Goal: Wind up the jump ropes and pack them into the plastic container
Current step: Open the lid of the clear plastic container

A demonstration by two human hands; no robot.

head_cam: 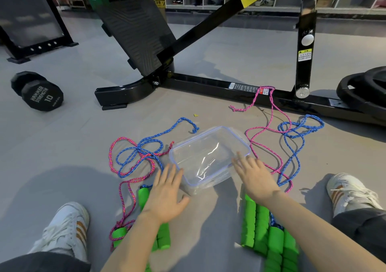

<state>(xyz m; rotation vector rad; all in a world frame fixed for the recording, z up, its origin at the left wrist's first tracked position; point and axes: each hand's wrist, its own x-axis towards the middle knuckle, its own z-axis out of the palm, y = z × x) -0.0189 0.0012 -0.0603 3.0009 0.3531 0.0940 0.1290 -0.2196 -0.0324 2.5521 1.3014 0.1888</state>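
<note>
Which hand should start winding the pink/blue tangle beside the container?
Probably left: the left hand is open beside that tangle; the right hand rests on the container's far side.

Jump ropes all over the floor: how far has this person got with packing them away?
Barely started. Done: nothing; the plastic container sits empty. In hand: both open hands, the left hand and the right hand, are at the container's near edges, holding no rope. Left: the pink ropes and blue ropes lie loose and tangled, one pink looped over the machine's base bar, green handles unpacked.
</note>
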